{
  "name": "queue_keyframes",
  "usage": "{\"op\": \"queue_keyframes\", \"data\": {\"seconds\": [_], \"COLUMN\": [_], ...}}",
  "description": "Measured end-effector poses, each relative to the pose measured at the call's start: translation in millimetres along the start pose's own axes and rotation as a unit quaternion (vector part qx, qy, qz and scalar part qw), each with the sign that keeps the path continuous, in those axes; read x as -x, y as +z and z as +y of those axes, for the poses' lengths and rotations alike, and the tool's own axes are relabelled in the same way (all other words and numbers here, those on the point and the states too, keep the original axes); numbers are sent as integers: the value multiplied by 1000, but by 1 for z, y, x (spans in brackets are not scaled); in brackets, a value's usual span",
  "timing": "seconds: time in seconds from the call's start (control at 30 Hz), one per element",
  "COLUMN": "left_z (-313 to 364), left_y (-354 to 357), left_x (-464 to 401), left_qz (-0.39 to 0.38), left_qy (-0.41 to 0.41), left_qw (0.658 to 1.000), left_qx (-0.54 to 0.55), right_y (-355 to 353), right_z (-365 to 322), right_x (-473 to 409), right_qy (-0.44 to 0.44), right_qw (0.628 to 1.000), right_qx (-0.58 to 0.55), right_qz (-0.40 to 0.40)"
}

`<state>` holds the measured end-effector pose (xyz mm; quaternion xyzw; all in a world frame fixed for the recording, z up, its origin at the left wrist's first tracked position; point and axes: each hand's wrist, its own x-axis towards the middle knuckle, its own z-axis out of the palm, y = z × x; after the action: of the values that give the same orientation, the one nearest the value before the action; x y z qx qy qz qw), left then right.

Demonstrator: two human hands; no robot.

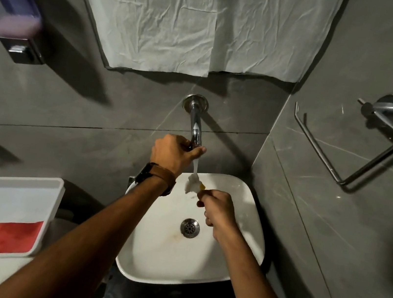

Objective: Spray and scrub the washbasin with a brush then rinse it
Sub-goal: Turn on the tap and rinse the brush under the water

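Here, left hand (172, 154) gripping chrome tap (195, 125), right hand (218, 213) — perhaps holding bristly brush (193, 184).

Glossy white washbasin (245, 208), chrome tap (195, 123)

Left hand (172, 154) gripping tap (195, 123), right hand (218, 213) holding brush (194, 183) under water — above white washbasin (246, 200)

The basin (240, 207) is white and squarish with rounded corners, a metal drain (189, 228) at its middle and a faint brownish stain left of the drain. The brush (194, 186), its head pale with a yellow part, sits over the basin's back edge under a thin water stream (196, 165).
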<state>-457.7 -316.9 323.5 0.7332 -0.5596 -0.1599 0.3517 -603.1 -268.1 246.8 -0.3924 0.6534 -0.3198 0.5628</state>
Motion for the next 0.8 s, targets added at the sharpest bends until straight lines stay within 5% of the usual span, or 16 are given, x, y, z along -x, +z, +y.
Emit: {"op": "queue_keyframes", "data": {"seconds": [0.5, 0.8], "left_z": [-4, -9], "left_y": [4, 3], "left_x": [-10, -16], "left_qz": [-64, -106], "left_qy": [-29, -41], "left_qw": [996, 989], "left_qx": [60, 90], "right_y": [-18, -22], "right_z": [-14, -8], "right_x": [0, 5], "right_qy": [31, -144], "right_qw": [998, 961], "right_qx": [-55, 232], "right_qz": [-10, 28]}}
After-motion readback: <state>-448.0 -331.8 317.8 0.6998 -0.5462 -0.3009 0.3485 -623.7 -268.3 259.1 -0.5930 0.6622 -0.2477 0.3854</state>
